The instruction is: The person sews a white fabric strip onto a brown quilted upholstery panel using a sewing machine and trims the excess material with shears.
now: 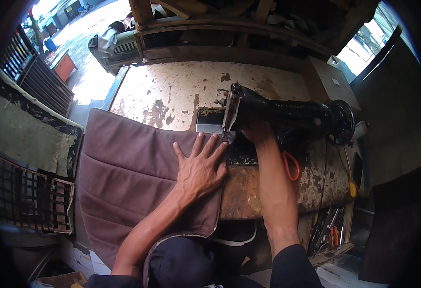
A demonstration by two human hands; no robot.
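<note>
My left hand (196, 168) lies spread out on a quilted brown fabric panel (119, 173), which reaches up to the needle area of a black sewing machine (301, 113) at its upper right corner. Beneath the machine's arm, just right of the needle, is my right hand (256, 132); its fingers are mostly hidden, so I cannot see what they hold. A red-handled tool (294, 168) lies beside my right forearm, partly under it. The worn, paint-chipped table (157, 86) carries the machine.
A wooden shelf frame (220, 26) stands behind the table. Grille panels (30, 201) are at the left, with a sunlit yard beyond. At the right are a yellow-handled tool (352, 188), a white spool (361, 129) and dark hanging material (392, 225). Several tools (335, 233) sit below the table edge.
</note>
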